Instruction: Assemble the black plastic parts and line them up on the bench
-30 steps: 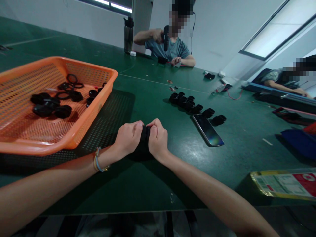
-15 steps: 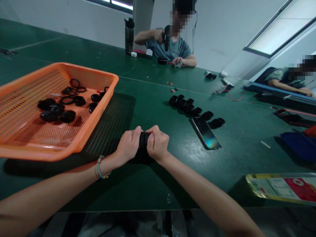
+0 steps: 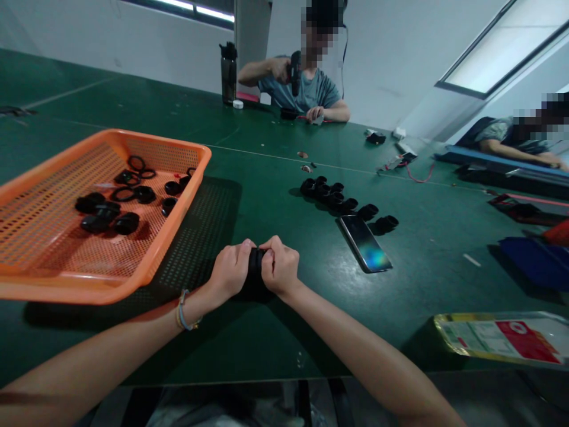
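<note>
My left hand point(image 3: 230, 270) and my right hand point(image 3: 281, 267) are closed on opposite sides of one black plastic part point(image 3: 255, 267), low over the table in front of me. The part looks short and rounded; my fingers cover most of it, and I cannot tell whether it is one piece or two. To the left, an orange basket point(image 3: 178, 231) holds several black round parts point(image 3: 127, 223) and thin black rings point(image 3: 122, 194). Beyond my right hand, several black cylindrical parts point(image 3: 349, 205) stand in an uneven row beside a phone point(image 3: 365, 244).
A foil-edged tray with a printed label point(image 3: 502, 339) lies at the near right, a blue bin point(image 3: 533, 261) behind it. Across the green table point(image 3: 267, 362) a co-worker point(image 3: 306, 89) holds a power drill point(image 3: 295, 72), near a dark bottle point(image 3: 228, 74). Another person sits far right.
The whole view has shifted slightly. Both hands stay on the black part, and the dark strip visible between them looks narrower than before.
</note>
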{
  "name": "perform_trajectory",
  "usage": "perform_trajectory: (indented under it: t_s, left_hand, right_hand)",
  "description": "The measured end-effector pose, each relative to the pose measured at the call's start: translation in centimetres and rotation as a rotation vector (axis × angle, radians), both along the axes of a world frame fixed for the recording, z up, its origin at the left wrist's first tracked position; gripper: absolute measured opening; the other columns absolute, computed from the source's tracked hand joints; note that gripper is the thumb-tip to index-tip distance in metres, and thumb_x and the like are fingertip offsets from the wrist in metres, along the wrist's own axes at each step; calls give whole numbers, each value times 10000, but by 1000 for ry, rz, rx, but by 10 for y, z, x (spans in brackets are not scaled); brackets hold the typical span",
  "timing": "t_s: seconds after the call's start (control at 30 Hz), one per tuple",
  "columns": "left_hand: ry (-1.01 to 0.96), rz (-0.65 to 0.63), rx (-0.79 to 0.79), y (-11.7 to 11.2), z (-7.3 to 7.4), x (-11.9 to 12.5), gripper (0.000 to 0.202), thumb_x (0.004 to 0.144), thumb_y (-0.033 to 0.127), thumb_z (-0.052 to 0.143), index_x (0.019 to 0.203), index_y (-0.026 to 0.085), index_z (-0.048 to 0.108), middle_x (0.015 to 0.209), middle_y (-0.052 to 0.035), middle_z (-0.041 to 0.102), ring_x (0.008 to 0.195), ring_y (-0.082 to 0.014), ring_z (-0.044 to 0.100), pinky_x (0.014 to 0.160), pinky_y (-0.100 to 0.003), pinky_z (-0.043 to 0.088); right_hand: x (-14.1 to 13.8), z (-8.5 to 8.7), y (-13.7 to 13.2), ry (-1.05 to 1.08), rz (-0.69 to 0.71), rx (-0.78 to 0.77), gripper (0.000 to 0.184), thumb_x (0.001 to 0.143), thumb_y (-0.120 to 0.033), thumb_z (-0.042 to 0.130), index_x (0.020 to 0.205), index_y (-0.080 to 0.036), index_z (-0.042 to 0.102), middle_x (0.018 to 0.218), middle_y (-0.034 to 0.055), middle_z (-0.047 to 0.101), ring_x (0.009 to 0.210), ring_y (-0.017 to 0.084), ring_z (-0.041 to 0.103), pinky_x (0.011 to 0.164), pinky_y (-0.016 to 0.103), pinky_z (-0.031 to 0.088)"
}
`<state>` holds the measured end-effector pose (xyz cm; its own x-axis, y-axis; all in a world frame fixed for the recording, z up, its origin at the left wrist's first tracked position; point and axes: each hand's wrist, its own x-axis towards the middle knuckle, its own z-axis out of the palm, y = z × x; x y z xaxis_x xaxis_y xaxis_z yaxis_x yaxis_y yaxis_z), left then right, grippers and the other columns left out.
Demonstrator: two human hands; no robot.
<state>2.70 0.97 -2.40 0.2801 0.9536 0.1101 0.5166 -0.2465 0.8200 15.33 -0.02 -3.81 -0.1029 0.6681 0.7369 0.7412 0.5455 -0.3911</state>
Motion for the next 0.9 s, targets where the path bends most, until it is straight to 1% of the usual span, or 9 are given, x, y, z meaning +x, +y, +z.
perform_trajectory:
  t_s: [0.1, 0.23, 0.3, 0.37, 0.5, 0.67, 0.8, 0.9]
  left_hand:
    - [-23, 32, -22, 1, 2, 1, 483, 865, 366, 195, 648, 173, 580, 603, -55, 587, 601, -187, 574, 647, -295, 425]
    - [-11, 107, -92, 4, 1, 4, 438, 843, 399, 246, 535, 193, 479, 540, -45, 563, 542, -174, 549, 572, -272, 420]
    - [6, 123, -103, 5, -2, 5, 421, 845, 384, 264, 522, 199, 459, 517, -36, 560, 530, -170, 551, 542, -260, 412]
    - [18, 123, -98, 6, -4, 7, 426, 858, 353, 255, 519, 200, 463, 488, -25, 551, 525, -171, 559, 522, -253, 404]
    - [43, 108, -83, 6, -5, 8, 451, 877, 304, 226, 507, 205, 465, 453, -17, 535, 510, -173, 562, 512, -253, 403]
    - [85, 98, -10, 3, -2, 8, 422, 881, 262, 232, 539, 206, 474, 522, -52, 585, 558, -186, 583, 578, -276, 419]
    - [124, 105, 46, 1, -3, 6, 400, 876, 244, 234, 604, 196, 523, 517, -56, 575, 526, -187, 571, 537, -272, 396]
    - [195, 83, 144, 0, -4, 5, 423, 873, 237, 215, 681, 171, 586, 534, -79, 600, 512, -197, 575, 506, -279, 375]
  right_hand:
    - [0, -1, 0, 5, -5, 25, 175, 762, -146, 328, 705, -192, 487, 508, -14, 519, 425, 105, 481, 448, 205, 375]
    - [1, 0, 2, -15, -13, 93, 175, 753, -132, 335, 712, -187, 496, 531, 2, 547, 451, 114, 503, 465, 210, 393]
    - [2, 0, 2, -33, -17, 118, 171, 746, -133, 341, 709, -188, 499, 541, 10, 558, 467, 122, 510, 479, 217, 403]
    - [2, 0, 3, -45, -22, 110, 170, 741, -145, 341, 705, -194, 500, 552, 14, 563, 479, 127, 512, 491, 224, 408]
    - [2, -3, 4, -27, -39, 18, 177, 738, -156, 325, 690, -202, 490, 551, 12, 556, 481, 129, 507, 491, 226, 396]
    - [-1, -5, 2, 26, -90, -76, 198, 753, -158, 297, 673, -208, 472, 519, -4, 523, 445, 121, 480, 467, 219, 364]
    - [-7, -3, -1, 132, -105, -189, 207, 765, -166, 281, 654, -214, 448, 495, -21, 478, 420, 114, 452, 453, 217, 343]
    - [-10, 1, -3, 244, -130, -275, 210, 768, -164, 270, 628, -218, 417, 491, -30, 448, 424, 116, 446, 451, 223, 322]
